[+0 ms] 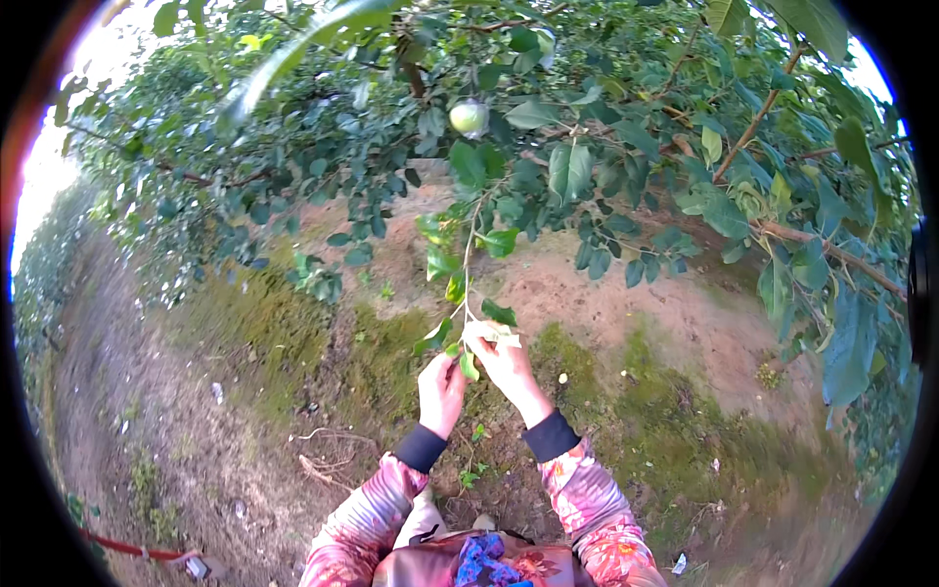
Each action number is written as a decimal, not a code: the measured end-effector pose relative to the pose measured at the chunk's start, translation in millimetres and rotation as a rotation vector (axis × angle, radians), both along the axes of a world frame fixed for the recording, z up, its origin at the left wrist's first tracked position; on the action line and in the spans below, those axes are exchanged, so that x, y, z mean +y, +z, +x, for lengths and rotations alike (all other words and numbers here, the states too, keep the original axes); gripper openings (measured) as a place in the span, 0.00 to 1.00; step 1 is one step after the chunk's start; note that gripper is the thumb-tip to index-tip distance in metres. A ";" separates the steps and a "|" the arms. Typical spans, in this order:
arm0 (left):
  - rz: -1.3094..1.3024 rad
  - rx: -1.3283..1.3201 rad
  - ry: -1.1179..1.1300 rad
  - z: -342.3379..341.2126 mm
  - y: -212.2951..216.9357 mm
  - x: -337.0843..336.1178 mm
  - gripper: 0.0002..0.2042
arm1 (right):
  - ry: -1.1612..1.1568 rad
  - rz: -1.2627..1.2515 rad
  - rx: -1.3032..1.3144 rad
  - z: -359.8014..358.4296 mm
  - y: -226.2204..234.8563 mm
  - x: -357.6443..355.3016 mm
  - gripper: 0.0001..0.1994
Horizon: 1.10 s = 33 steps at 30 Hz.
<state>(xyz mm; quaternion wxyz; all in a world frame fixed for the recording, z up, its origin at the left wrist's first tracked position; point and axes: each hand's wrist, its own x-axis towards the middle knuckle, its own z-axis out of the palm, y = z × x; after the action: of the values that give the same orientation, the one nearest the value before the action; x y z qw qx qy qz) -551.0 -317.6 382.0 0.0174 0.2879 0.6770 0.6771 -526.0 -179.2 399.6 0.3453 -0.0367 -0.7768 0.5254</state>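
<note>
A thin leafy twig [469, 256] hangs down from the fruit tree in front of me, with green and yellowish leaves along it. At its lower end, my right hand [505, 366] is closed, its fingertips pinching the twig. A pale, whitish-green leaf-like piece [501, 335] lies against those fingers. My left hand [443, 395] is just to the left and slightly lower, thumb and fingers drawn together beside a small leaf [453, 349]. What they pinch, if anything, is too small to make out. Another green leaf [469, 367] dangles between both hands.
A pale green apple [469, 118] hangs among dense foliage beyond the twig. A thicker branch [831, 251] reaches in from the right, with large leaves. Below is bare soil with mossy patches [264, 328]. Dry roots [328, 468] and a red hose-like line [132, 550] lie at lower left.
</note>
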 end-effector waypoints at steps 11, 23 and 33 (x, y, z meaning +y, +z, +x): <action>-0.005 0.168 -0.198 -1.9 -56.2 11.8 0.13 | -0.284 -0.064 -0.234 49.0 -27.3 0.0 0.09; -0.011 0.011 -0.385 -60.2 -65.7 -13.2 0.05 | -0.414 0.026 -0.386 -14.7 -8.3 -56.7 0.05; -0.097 0.155 -0.224 -172.4 -31.1 -15.6 0.11 | -0.411 -0.507 -0.290 -3.8 -19.2 -56.4 0.07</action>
<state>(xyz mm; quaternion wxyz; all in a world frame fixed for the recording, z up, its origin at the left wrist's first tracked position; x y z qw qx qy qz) -723.3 -333.2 350.9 0.0547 0.4119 0.6719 0.6131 -529.7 -235.6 380.4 0.3097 -0.3508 -0.6392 0.6103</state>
